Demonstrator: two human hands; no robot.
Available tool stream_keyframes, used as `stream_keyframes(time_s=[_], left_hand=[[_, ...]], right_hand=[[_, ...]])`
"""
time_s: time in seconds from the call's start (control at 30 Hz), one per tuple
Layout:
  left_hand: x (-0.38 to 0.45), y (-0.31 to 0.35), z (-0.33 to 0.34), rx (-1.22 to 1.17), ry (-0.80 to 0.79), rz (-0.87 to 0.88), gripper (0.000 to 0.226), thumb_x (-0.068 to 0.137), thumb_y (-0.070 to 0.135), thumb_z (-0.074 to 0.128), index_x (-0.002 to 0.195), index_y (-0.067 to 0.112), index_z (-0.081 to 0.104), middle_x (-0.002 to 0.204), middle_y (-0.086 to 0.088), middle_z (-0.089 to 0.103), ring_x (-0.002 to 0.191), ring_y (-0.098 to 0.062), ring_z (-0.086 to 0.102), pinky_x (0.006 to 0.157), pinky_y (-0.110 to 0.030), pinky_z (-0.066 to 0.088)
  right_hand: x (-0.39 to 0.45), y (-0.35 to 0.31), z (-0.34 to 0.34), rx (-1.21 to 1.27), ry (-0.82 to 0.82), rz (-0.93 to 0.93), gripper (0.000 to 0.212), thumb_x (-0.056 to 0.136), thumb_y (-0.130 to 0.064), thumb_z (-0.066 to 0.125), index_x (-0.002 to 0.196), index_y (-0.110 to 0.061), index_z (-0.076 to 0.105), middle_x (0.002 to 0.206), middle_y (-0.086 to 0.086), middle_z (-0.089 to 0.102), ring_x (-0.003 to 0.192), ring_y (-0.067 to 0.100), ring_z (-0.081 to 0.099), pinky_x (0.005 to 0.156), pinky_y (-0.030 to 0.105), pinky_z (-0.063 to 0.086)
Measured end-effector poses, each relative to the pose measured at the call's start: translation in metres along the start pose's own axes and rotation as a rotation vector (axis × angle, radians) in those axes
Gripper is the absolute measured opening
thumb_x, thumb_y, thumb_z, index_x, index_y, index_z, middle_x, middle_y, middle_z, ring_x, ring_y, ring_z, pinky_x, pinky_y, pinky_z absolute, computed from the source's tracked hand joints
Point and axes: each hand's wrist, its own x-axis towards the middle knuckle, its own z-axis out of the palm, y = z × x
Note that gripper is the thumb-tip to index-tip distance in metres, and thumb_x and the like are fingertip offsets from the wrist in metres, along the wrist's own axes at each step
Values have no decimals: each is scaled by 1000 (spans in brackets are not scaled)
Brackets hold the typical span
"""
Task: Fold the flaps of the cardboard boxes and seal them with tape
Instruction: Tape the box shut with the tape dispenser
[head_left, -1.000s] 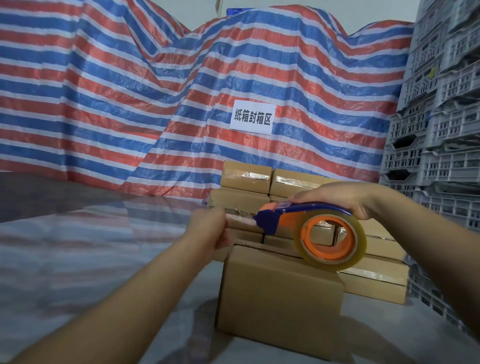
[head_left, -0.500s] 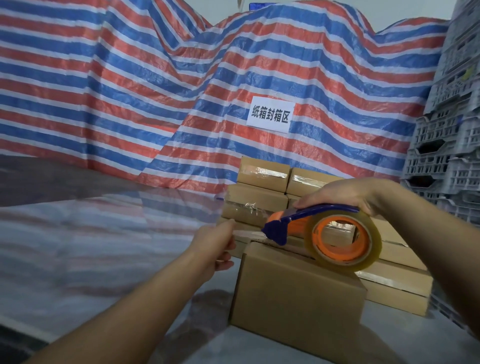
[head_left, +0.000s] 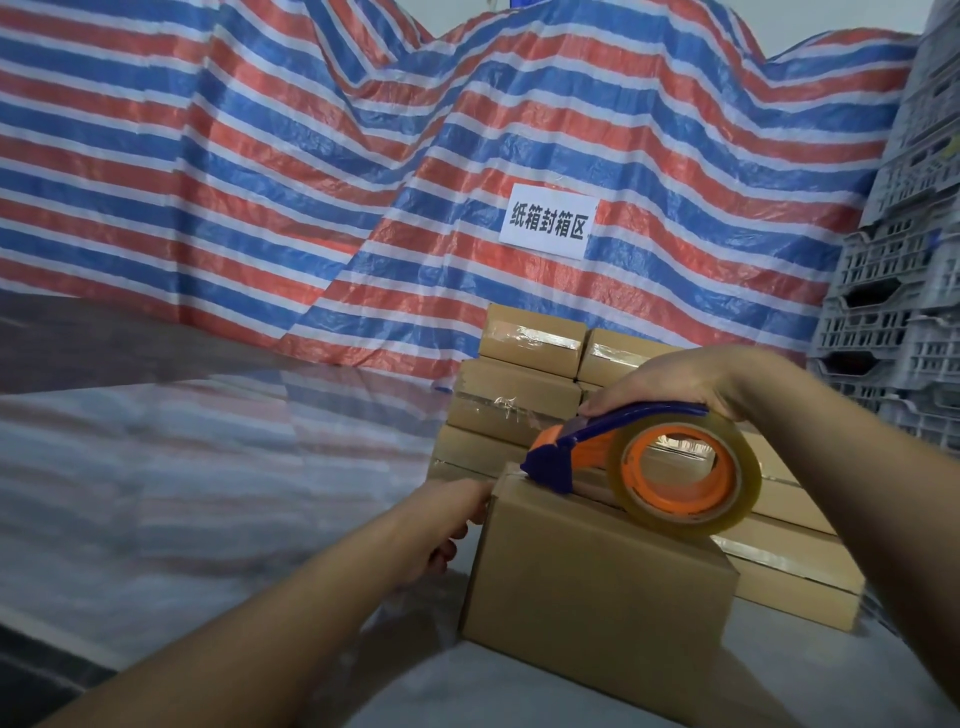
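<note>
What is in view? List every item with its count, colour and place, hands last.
cardboard box: one, brown, front centre on the table
tape dispenser: one, blue and orange with a clear roll, nose on the box's top far edge
sealed boxes: a stack, brown, behind the front box
tarp: one, red, blue and white stripes, backdrop
sign: one, white, on the tarp
crates: a stack, grey, right edge
left hand: at the box's left end
right hand: grips the dispenser

Box: plain brown cardboard box (head_left: 597, 582), flaps folded shut, standing on the table.
Dispenser: blue-and-orange handheld tape dispenser (head_left: 587, 447) with clear tape roll (head_left: 685, 473), blue nose touching the box's top left edge.
Stack: taped brown cardboard boxes (head_left: 519, 379) just behind.
</note>
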Motion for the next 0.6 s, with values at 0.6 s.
stream_keyframes(time_s=[0.6], left_hand=[[6, 34, 2, 231, -91, 85, 42, 91, 59, 53, 69, 25, 46, 55, 8, 40, 44, -7, 29, 38, -16, 23]], right_hand=[[1, 0, -2, 30, -69, 20, 30, 100, -42, 53, 112, -16, 63, 72, 2, 69, 55, 10, 64, 56, 17, 54]])
